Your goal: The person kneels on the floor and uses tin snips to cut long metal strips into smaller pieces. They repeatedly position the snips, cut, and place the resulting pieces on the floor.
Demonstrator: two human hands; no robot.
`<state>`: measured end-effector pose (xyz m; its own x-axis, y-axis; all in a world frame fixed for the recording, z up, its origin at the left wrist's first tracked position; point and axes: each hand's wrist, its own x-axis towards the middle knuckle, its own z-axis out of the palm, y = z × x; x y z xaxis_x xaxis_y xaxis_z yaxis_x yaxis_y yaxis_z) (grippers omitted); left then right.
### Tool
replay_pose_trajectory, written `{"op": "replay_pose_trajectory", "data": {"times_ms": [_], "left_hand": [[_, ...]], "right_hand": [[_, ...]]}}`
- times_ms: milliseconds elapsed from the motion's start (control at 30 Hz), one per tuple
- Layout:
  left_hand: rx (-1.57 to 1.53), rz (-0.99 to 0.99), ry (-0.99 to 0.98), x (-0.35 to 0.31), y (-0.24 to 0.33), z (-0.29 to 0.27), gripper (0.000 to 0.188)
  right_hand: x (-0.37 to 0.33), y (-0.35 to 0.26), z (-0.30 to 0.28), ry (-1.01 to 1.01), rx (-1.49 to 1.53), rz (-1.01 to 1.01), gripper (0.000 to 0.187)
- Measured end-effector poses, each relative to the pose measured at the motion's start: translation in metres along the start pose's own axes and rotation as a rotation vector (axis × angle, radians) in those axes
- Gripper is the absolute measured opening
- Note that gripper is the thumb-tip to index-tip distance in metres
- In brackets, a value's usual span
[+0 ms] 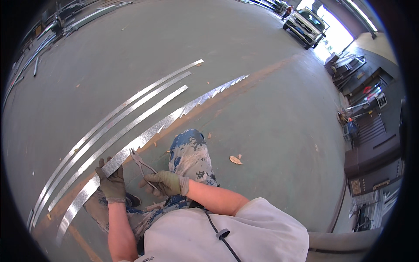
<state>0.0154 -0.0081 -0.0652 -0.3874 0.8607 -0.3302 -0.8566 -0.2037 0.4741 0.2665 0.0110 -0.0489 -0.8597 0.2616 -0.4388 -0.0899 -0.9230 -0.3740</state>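
Observation:
A long galvanized metal strip [154, 128] runs diagonally across in front of me, its far part cut into jagged, bent tabs along the near edge. My left hand [112, 180], in an olive work glove, grips this strip with the fingers round its far edge. In my gloved right hand [165, 183] is a pair of pliers [139, 162], whose jaws are at the strip's near edge, just beyond my left hand. Whether the jaws bite the metal is too small to tell. Three plain metal strips [150, 110] lie side by side on the floor beyond.
Dry leaves [235, 160] lie on the green-grey floor [262, 122]. Metal lengths [89, 17] are stacked at the far left. A pickup truck [307, 27] and a person [288, 12] are by the bright doorway at the far right. Racks and metal frames [371, 126] line the right wall.

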Motion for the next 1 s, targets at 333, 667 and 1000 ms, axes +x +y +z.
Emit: {"op": "replay_pose_trajectory", "data": {"times_ms": [333,667,1000], "left_hand": [[0.09,-0.047,-0.093,0.007,-0.006,0.012,0.056],[0.144,-0.087,-0.026,0.003,-0.023,0.013,0.055],[0.169,-0.171,-0.175,0.009,-0.02,-0.004,0.047]], "right_hand": [[0.005,-0.009,-0.003,0.072,-0.056,-0.073,0.038],[-0.001,-0.004,-0.006,0.106,-0.039,-0.095,0.042],[-0.002,-0.011,-0.011,0.14,0.028,-0.099,0.041]]}}
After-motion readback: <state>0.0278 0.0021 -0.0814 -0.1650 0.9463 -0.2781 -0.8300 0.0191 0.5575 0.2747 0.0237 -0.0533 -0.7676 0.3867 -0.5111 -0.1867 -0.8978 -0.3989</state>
